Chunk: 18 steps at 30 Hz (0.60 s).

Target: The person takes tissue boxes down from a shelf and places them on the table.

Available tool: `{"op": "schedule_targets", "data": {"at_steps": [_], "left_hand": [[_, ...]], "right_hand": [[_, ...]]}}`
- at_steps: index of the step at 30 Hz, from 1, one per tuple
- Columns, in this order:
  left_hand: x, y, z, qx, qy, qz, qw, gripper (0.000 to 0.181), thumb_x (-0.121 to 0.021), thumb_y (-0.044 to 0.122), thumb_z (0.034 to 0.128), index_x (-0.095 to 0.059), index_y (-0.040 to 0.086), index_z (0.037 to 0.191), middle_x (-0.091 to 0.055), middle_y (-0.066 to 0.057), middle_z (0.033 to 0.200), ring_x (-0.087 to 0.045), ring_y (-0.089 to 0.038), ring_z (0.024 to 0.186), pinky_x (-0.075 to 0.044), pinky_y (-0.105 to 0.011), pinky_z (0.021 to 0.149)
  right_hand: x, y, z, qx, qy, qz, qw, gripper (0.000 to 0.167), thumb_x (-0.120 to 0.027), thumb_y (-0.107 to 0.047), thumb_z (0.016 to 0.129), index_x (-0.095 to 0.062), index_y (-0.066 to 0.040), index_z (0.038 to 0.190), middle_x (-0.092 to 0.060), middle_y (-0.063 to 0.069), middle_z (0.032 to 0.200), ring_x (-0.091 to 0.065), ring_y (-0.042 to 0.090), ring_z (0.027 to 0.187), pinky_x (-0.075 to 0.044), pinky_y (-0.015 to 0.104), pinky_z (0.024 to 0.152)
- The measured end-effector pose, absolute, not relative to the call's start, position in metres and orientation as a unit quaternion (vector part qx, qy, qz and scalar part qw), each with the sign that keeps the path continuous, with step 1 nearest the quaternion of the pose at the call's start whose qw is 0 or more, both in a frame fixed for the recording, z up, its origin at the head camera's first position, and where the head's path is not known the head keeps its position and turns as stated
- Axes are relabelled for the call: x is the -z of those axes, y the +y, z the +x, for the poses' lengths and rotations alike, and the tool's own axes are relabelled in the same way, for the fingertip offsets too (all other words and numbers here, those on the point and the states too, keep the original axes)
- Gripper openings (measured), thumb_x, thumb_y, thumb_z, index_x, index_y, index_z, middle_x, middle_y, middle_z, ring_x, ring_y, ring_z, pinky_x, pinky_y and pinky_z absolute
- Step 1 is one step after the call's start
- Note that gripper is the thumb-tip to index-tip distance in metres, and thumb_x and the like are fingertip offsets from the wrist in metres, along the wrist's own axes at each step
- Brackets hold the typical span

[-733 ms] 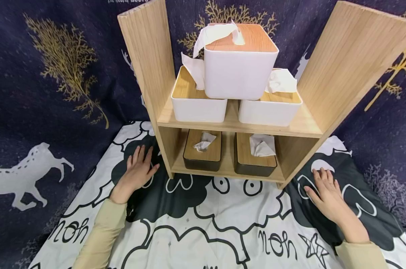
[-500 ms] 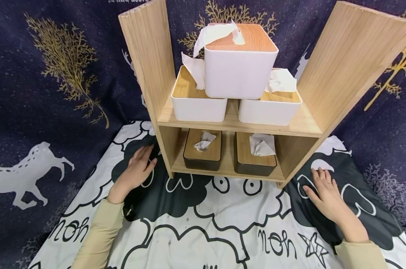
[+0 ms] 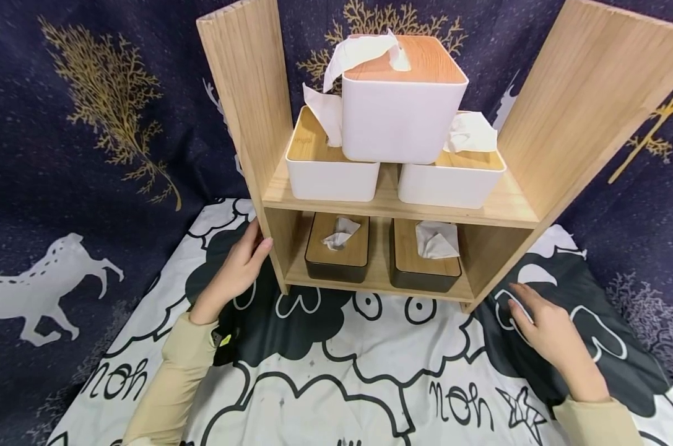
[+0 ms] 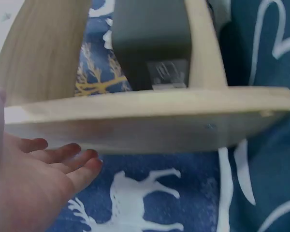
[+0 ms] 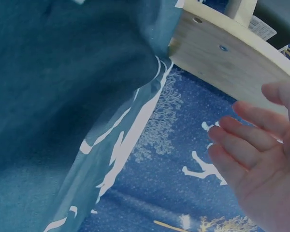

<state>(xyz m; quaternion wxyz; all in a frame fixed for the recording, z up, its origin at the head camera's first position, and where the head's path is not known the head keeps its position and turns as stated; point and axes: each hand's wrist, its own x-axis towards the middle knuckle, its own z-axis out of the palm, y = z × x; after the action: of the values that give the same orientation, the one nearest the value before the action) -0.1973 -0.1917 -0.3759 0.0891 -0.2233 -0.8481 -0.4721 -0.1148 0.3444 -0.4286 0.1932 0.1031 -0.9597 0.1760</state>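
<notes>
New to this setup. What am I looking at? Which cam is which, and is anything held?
There's no robot here: these are a person's two bare hands. The wide picture is from a head camera looking forward and down; the other two come from cameras worn on the left and right wrists.

A wooden shelf stands on a patterned cloth. On its upper board are two white tissue boxes, with a third white box resting across them. Below sit two dark boxes with wood-coloured lids. Tissue pokes out of all five.

No grip is visible. The left hand is at the shelf's left side panel, fingers along its outer side; firm contact is hard to confirm. The right hand is open, beyond the shelf's right side.
</notes>
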Motion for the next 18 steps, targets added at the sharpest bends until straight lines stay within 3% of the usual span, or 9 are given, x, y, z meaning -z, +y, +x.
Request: {"op": "schedule_targets", "data": {"at_steps": [7, 14, 18], "left_hand": [[0.357, -0.182, -0.201, 0.485, -0.843, -0.21, 0.1, 0.063, -0.047, 0.014, 0.0999, -0.016, 0.011, 0.154, -0.043, -0.025, 0.142, -0.047, -0.036, 0.127, -0.042, -0.053, 0.1], [0.337, -0.176, -0.208, 0.513, -0.822, -0.219, 0.112, 0.065, -0.046, 0.015, 0.0999, -0.012, 0.011, 0.155, -0.038, -0.027, 0.144, -0.046, -0.036, 0.126, -0.042, -0.054, 0.097], [0.328, -0.174, -0.211, 0.552, -0.793, -0.228, 0.121, 0.064, -0.046, 0.009, 0.0987, -0.014, 0.011, 0.155, -0.033, -0.023, 0.148, -0.041, -0.03, 0.13, -0.04, -0.049, 0.1]], "right_hand": [[0.425, 0.343, -0.114, -0.173, -0.955, 0.085, 0.223, 0.019, -0.056, -0.011, 0.092, -0.067, -0.003, 0.105, -0.068, 0.024, 0.1, -0.063, 0.047, 0.088, -0.043, 0.06, 0.071], [0.424, 0.342, -0.112, -0.177, -0.953, 0.092, 0.227, 0.018, -0.056, -0.01, 0.092, -0.068, -0.001, 0.101, -0.069, 0.023, 0.098, -0.064, 0.044, 0.089, -0.043, 0.058, 0.074], [0.422, 0.34, -0.111, -0.176, -0.949, 0.1, 0.24, 0.017, -0.057, -0.009, 0.091, -0.069, 0.0, 0.099, -0.069, 0.021, 0.097, -0.064, 0.042, 0.088, -0.043, 0.056, 0.074]]}}
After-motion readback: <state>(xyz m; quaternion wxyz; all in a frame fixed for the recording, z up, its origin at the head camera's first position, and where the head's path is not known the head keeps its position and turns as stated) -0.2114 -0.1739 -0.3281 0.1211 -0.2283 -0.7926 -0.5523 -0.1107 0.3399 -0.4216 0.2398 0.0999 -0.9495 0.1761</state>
